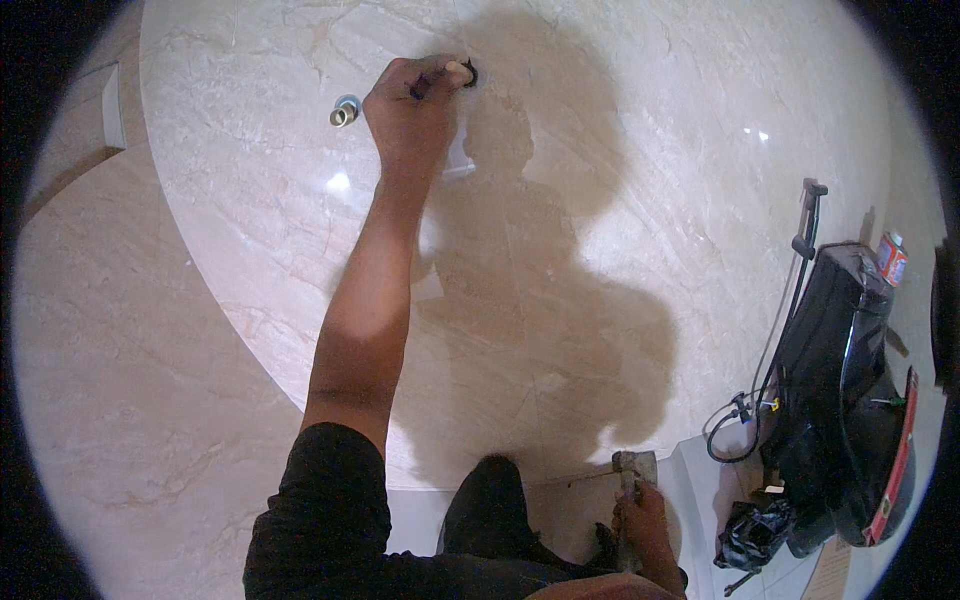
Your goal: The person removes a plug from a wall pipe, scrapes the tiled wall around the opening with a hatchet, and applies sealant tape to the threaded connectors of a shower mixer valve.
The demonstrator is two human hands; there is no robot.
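Left hand [412, 112] apparently working at dark wall spot [472, 73], upper centre
Fingers bunched, hold unclear; right hand [648, 517] clamps grey tool [635, 465], bottom; next move likely needs steadiness

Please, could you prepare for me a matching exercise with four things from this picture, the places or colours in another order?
Things:
1. left hand
2. right hand
3. metal fitting
4. small container

Places, colours or states:
A. mostly red, at the far right of the picture
B. near the top of the picture, arm stretched out
C. shiny, just left of the raised hand
D. near the lower edge, gripping a greyish object

Right pairs: 1-B, 2-D, 3-C, 4-A
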